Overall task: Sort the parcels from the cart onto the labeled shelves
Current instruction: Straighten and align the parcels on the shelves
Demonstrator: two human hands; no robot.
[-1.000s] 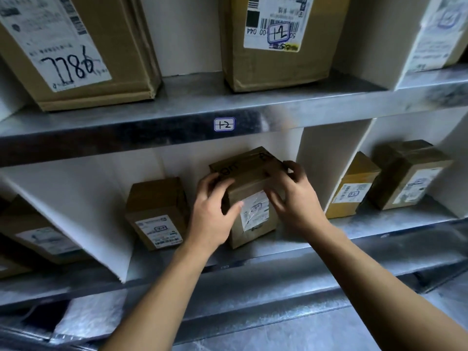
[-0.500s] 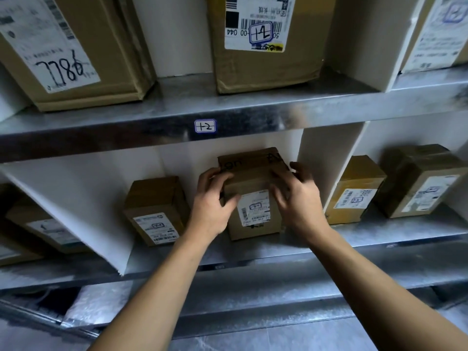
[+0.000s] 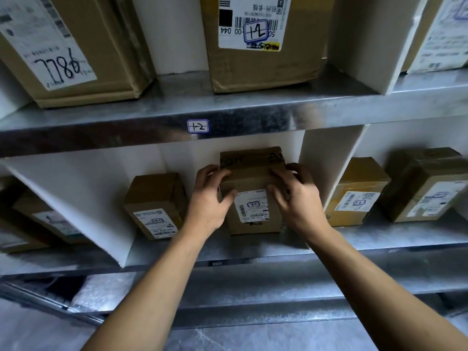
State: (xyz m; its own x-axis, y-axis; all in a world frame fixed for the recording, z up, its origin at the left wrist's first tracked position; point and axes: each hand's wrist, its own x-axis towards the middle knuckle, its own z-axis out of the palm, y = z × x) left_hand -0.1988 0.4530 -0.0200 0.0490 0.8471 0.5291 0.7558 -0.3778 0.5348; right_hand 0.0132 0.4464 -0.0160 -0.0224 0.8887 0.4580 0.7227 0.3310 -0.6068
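Parcel (image 3: 253, 183) stands upright on the lower shelf (image 3: 395, 235), in the bay under the edge tag (image 3: 198, 126), label facing you. Your left hand (image 3: 209, 202) grips its left side and your right hand (image 3: 297, 200) its right. Fingers curl over the top edge, thumbs on the front. Second parcel (image 3: 155, 206) in the same bay, just left of your left hand. White divider (image 3: 326, 163) near on the right.

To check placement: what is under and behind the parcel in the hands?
Under the parcel is the metal shelf; behind it, the white back panel. The gap behind it is hidden.
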